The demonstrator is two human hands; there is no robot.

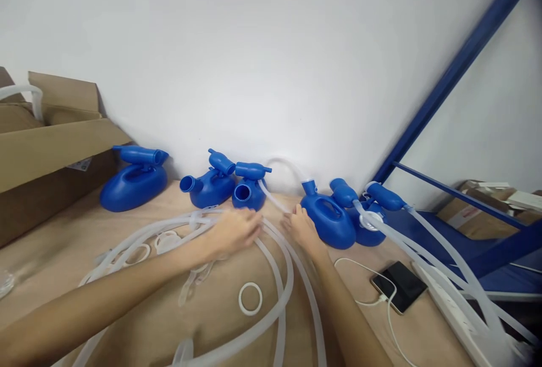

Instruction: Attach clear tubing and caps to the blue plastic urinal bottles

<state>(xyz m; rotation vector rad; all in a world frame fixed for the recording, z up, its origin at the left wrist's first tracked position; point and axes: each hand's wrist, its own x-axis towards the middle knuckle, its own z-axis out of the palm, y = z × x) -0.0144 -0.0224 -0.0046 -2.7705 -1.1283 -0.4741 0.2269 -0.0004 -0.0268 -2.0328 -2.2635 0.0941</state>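
Note:
My left hand (pixel 241 230) is closed over the coiled clear tubes (pixel 288 268), just in front of a blue bottle (pixel 248 200) with a round open mouth. What its fingers pinch is too small to make out. My right hand (pixel 298 224) has its fingers bent together at a thin translucent tube (pixel 273 195), left of a blue bottle with a handle (pixel 330 223). The fingertips are partly hidden. Another blue bottle (pixel 212 189) stands behind my left hand. A white ring (pixel 250 299) lies on the brown surface between my arms.
A cardboard box (pixel 51 149) and a blue bottle (pixel 133 186) are at the left. At the right are a phone (pixel 400 286) with a cable, a white power strip (pixel 449 310), more tubes and a blue metal frame (pixel 449 82). The white wall (pixel 254 62) rises behind.

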